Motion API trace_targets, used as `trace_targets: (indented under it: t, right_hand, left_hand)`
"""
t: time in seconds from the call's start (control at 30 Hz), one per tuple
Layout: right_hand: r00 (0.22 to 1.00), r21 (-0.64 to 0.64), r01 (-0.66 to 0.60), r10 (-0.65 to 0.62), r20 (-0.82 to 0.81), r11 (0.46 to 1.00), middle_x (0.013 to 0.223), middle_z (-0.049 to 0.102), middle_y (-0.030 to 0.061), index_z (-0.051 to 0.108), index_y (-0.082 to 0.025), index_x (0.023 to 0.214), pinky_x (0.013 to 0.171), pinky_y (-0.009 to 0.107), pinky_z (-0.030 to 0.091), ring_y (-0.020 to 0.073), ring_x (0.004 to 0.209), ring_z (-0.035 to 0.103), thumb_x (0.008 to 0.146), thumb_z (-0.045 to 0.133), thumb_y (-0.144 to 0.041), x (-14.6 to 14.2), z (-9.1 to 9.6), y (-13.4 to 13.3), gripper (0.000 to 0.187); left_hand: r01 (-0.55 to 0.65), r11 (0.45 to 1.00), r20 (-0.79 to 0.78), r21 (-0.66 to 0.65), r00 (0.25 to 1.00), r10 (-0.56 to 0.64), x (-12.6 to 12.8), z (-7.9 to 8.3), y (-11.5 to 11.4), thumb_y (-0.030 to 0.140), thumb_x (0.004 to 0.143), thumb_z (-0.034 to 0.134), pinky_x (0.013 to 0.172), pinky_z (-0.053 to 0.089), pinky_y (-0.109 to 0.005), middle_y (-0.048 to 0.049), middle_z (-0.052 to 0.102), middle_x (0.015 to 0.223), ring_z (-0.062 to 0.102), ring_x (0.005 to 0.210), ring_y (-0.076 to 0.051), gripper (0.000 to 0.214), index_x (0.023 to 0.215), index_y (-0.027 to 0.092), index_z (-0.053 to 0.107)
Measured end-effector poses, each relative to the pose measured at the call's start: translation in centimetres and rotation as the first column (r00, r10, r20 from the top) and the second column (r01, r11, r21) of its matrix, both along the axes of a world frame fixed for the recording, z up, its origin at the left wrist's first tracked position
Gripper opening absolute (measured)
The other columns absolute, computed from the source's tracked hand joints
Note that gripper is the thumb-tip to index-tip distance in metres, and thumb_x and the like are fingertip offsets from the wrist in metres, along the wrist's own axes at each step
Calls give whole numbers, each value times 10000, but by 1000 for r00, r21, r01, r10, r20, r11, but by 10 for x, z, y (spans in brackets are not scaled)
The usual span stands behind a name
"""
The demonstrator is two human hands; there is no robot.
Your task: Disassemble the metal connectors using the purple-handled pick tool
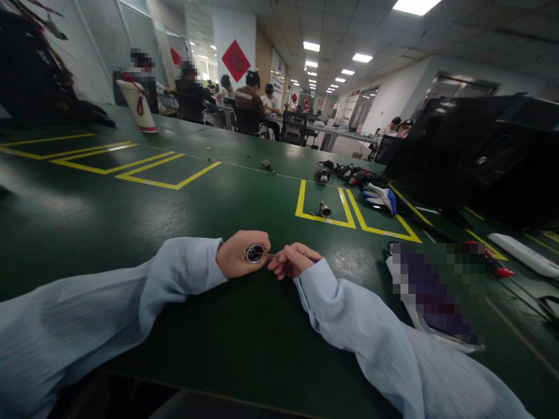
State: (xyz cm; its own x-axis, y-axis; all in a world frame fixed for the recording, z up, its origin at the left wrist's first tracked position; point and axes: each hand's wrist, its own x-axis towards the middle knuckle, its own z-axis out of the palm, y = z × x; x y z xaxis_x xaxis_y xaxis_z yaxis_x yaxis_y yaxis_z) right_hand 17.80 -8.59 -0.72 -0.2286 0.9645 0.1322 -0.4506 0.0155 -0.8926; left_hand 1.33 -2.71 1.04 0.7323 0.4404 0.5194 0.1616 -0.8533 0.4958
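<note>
My left hand (239,251) is wrapped round a round metal part with a hollow open end (255,254), which faces up toward me. Most of that part is hidden inside the fist. My right hand (296,260) pinches a thin metal rod (271,255) between thumb and fingers. The rod's other end reaches the mouth of the hollow part; how far in it goes I cannot tell. Both hands are close together just above the green table (209,326). Beyond them, a similar metal cylinder (325,209) lies inside a yellow-taped box.
Behind that cylinder are dark metal fittings (324,174) and blue-and-white gloves (379,198). A pixelated flat device (430,294) lies to the right. A small metal piece (268,166) rests farther back. At the far left stands a white cup-like container (137,107). People sit at tables beyond.
</note>
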Motion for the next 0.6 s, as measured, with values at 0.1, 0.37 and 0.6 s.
trace_targets:
  t: [0.1,0.37,0.6]
  right_hand:
    - [1000,16,0,0,-8,1000,640,687,20,602,-158,609,481,188,461,89,524,589,691,654,-406,1,0,0,265]
    - [994,57,81,-85,65,995,639,673,10,595,-165,607,486,203,451,91,531,575,682,655,-425,-2,-1,-5,277]
    - [999,17,-8,7,39,1000,654,677,20,600,-156,625,483,198,460,97,554,587,692,647,-410,-1,-1,-2,267]
  left_hand:
    - [-16,1000,7,0,1000,16,0,-1,0,186,746,507,494,355,-180,9,493,577,441,513,-71,136,627,135,466]
    - [-39,999,-2,-8,999,39,0,-1,0,194,728,522,479,349,-174,8,498,573,441,509,-69,130,622,133,477]
    - [-9,1000,-9,-21,1000,9,-1,0,-1,186,727,518,481,350,-176,7,494,577,438,509,-67,122,629,133,469]
